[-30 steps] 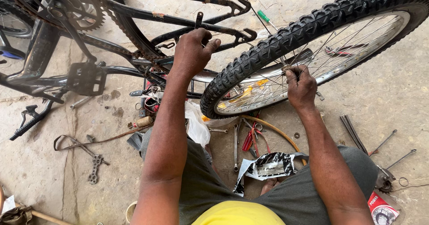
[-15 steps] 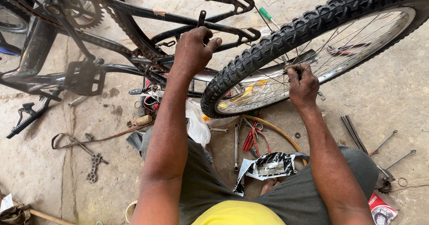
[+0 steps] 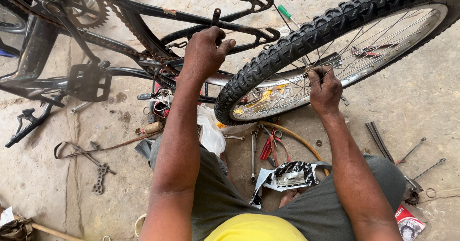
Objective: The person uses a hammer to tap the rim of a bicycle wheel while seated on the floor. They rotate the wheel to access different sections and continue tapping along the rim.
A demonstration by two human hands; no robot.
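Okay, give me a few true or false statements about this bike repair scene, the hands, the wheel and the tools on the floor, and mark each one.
1. The left hand grips the black bicycle frame. True.
2. The right hand rests on the floor. False: it is at the spokes of the black knobby-tyred wheel.
3. A red-handled pair of pliers lies under the wheel. True.
4. The green-handled screwdriver is in the right hand. False: it lies on the concrete beyond the tyre.
5. The black pedal is detached. False: it sits on its crank.

Head camera looks steeply down, close above floor [image 3: 421, 102]
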